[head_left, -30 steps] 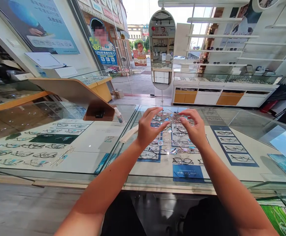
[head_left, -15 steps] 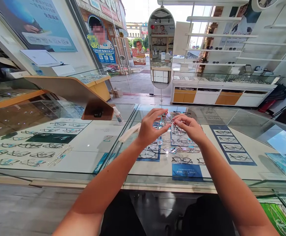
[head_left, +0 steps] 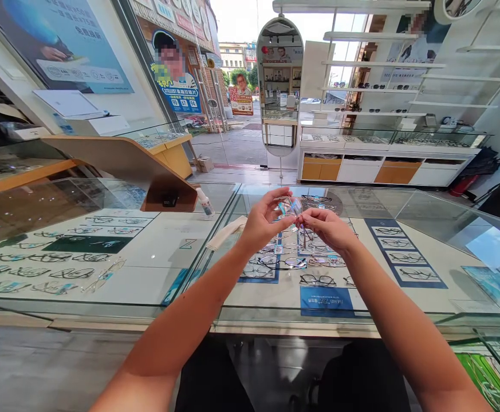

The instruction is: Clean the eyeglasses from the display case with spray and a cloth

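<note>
Above the glass counter I hold a pair of eyeglasses point(head_left: 292, 206) whose clear lenses catch bluish and pink reflections. My left hand point(head_left: 263, 219) is curled around one side, thumb below and fingers above the lenses. The fingertips of my right hand point(head_left: 323, 226) pinch the near, lower edge of the eyeglasses; which part lies between them is hard to make out. A folded whitish cloth point(head_left: 225, 233) rests on the counter left of my left hand. Further left stands a small white bottle point(head_left: 205, 202).
Under the glass of the counter point(head_left: 254, 325) lie rows of spectacle frames point(head_left: 318, 280). A tilted brown-backed board point(head_left: 133, 166) stands on the left. Beyond the counter are an oval mirror point(head_left: 280, 86) and a white display cabinet point(head_left: 363, 167).
The eyeglasses have turned, so more of their lens surface shows. My right hand has come slightly lower and closer to my left, which stays about where it was.
</note>
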`<state>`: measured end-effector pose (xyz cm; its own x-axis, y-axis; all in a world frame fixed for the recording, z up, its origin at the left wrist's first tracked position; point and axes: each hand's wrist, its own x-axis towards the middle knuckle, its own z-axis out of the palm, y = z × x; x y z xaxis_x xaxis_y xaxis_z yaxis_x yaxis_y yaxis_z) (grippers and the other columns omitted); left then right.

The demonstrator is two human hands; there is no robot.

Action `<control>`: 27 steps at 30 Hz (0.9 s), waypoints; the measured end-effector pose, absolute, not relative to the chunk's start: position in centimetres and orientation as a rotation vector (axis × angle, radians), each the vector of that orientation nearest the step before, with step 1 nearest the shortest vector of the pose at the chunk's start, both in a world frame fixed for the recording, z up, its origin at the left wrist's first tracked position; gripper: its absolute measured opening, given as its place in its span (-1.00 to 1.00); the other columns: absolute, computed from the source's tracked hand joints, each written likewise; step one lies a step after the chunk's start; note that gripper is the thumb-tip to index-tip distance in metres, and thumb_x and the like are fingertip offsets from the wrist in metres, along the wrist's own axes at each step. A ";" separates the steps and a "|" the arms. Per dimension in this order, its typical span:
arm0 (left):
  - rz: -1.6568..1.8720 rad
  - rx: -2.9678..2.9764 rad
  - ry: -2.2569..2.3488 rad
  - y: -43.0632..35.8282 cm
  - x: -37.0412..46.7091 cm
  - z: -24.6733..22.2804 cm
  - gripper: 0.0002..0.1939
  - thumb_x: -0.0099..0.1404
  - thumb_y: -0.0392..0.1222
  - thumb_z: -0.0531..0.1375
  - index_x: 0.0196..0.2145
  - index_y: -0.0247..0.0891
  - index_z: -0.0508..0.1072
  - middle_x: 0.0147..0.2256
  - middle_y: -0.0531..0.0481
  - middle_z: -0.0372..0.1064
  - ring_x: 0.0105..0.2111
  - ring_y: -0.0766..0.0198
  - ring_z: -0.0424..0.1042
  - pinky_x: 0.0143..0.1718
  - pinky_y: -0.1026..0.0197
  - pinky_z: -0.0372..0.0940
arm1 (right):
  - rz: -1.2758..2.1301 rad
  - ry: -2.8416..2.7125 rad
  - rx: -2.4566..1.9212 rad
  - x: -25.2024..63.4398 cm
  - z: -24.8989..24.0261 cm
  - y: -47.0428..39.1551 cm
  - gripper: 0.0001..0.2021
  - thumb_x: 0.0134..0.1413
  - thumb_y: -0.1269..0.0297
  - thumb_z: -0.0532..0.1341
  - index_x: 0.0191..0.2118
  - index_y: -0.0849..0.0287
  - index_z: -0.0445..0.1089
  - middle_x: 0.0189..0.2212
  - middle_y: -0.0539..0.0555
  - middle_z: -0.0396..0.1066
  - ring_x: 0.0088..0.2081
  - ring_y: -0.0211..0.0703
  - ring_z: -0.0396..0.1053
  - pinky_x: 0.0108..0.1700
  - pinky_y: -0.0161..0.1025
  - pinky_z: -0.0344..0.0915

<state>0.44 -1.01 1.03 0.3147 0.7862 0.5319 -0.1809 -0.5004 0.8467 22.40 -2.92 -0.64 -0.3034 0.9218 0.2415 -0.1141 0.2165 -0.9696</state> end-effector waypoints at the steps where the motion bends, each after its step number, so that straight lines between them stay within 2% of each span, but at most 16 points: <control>1: 1.403 1.691 0.611 -1.1 0.5 1.0 -0.32 0.23 -0.07 0.49 0.26 -0.09 0.44 0.25 -0.21 0.43 0.24 -0.03 0.46 0.21 -0.05 0.45 | 1.261 -1.470 -0.816 22.4 -0.7 -2.9 -0.63 0.13 -0.15 0.48 -0.24 0.08 0.63 -0.22 0.07 0.66 -0.16 -0.11 0.54 0.09 -0.03 0.44; 4: 1.704 1.791 0.846 -1.7 0.5 1.1 -0.52 0.30 -0.10 0.43 0.14 -0.10 0.49 0.13 -0.14 0.49 0.12 0.06 0.49 0.15 -0.01 0.42 | 1.151 -1.421 -0.849 22.4 -0.6 -2.8 -0.63 0.13 -0.15 0.48 -0.23 0.08 0.64 -0.19 0.08 0.68 -0.11 -0.08 0.57 0.15 -0.01 0.42; 7: 1.788 2.005 0.901 -2.4 0.7 1.1 -0.88 0.36 -0.14 0.37 -0.15 -0.15 0.59 -0.20 -0.05 0.54 -0.18 0.16 0.50 -0.08 0.08 0.41 | 1.043 -1.376 -0.876 22.3 -0.6 -2.7 -0.62 0.11 -0.16 0.49 -0.25 0.09 0.65 -0.21 0.09 0.69 -0.11 -0.05 0.58 0.14 0.00 0.44; 8: 1.735 2.064 0.877 -2.6 0.9 1.1 -0.92 0.38 -0.14 0.35 -0.21 -0.16 0.61 -0.29 -0.02 0.52 -0.28 0.20 0.47 -0.17 0.11 0.39 | 1.015 -1.367 -0.885 22.2 -0.6 -2.6 -0.62 0.10 -0.16 0.49 -0.25 0.08 0.65 -0.22 0.10 0.69 -0.11 -0.05 0.59 0.12 -0.01 0.45; 11: 1.527 2.103 0.873 -3.0 1.5 0.5 -0.80 0.44 -0.04 0.31 -0.23 -0.17 0.68 -0.43 0.02 0.49 -0.46 0.28 0.33 -0.36 0.16 0.28 | 0.935 -1.361 -0.910 21.7 -0.8 -2.7 -0.61 0.10 -0.17 0.48 -0.24 0.08 0.66 -0.22 0.11 0.70 -0.13 -0.01 0.60 0.06 -0.01 0.47; 16: 1.367 1.932 0.948 -2.6 2.0 -0.5 -0.60 0.38 0.20 0.35 -0.16 -0.18 0.74 -0.53 0.07 0.34 -0.51 0.30 0.21 -0.45 0.18 0.16 | 0.626 -1.471 -0.942 20.6 -0.9 -3.6 -0.71 0.23 -0.08 0.41 -0.21 0.05 0.65 -0.18 0.10 0.69 -0.12 0.01 0.59 0.02 0.01 0.49; 22: 1.344 1.758 0.971 -1.7 1.9 -0.8 -0.59 0.32 0.22 0.39 -0.21 -0.21 0.67 -0.55 0.13 0.15 -0.52 0.33 0.12 -0.47 0.21 0.02 | 0.439 -1.625 -0.922 19.9 -0.3 -4.7 -0.80 0.37 0.05 0.30 -0.14 -0.01 0.64 -0.12 0.10 0.68 -0.08 0.00 0.59 0.01 -0.01 0.48; 25: 1.342 1.805 1.014 -1.2 1.5 -0.8 -0.65 0.37 0.15 0.35 -0.23 -0.21 0.62 -0.55 0.15 0.10 -0.52 0.34 0.08 -0.46 0.22 0.00 | 0.414 -1.590 -0.948 20.7 0.1 -4.3 -0.72 0.37 0.03 0.27 -0.32 0.05 0.56 -0.24 0.09 0.60 -0.19 -0.07 0.49 -0.19 -0.15 0.40; 27: 1.316 1.901 1.042 -0.9 1.1 -0.7 -0.69 0.41 0.10 0.31 -0.24 -0.21 0.60 -0.54 0.16 0.05 -0.52 0.34 0.07 -0.43 0.22 0.00 | 0.356 -1.446 -1.026 22.0 0.3 -3.6 -0.59 0.33 0.00 0.27 -0.50 0.08 0.34 -0.48 0.00 0.35 -0.39 -0.17 0.27 -0.35 -0.21 0.20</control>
<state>1.12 -0.94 -0.73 0.2015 0.8565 0.4752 0.2660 -0.5148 0.8150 21.99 -3.55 0.30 0.1620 0.7520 0.6389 0.3691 0.5543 -0.7460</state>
